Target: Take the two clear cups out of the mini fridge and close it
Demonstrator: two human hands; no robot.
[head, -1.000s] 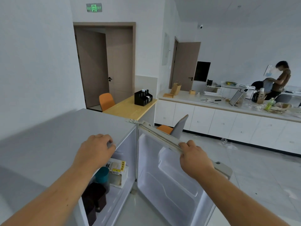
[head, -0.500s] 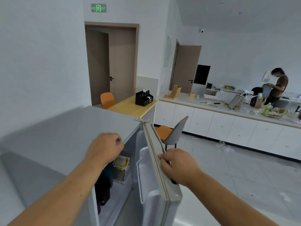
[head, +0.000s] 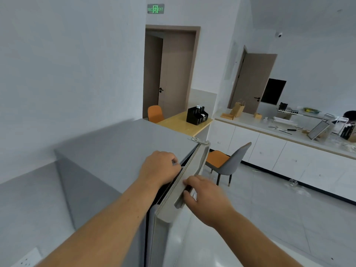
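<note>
The fridge door was nearly shut, with a thin dark gap left. The left hand lay curled on the fridge's top edge. The right hand held the door's handle, fingers maybe tucked inside. No cups showed.

There was one mini fridge, with one door and one hinge at its top corner. Two hands were in view: one left hand and one right hand. Two chairs stood in the room, both with orange on them. Two brown room doors showed, each with one dark handle. One green exit sign hung above the nearer one. One black organiser sat on one wooden bench. One paper bag stood on the long white bench. One wall socket showed at the lower left.
</note>
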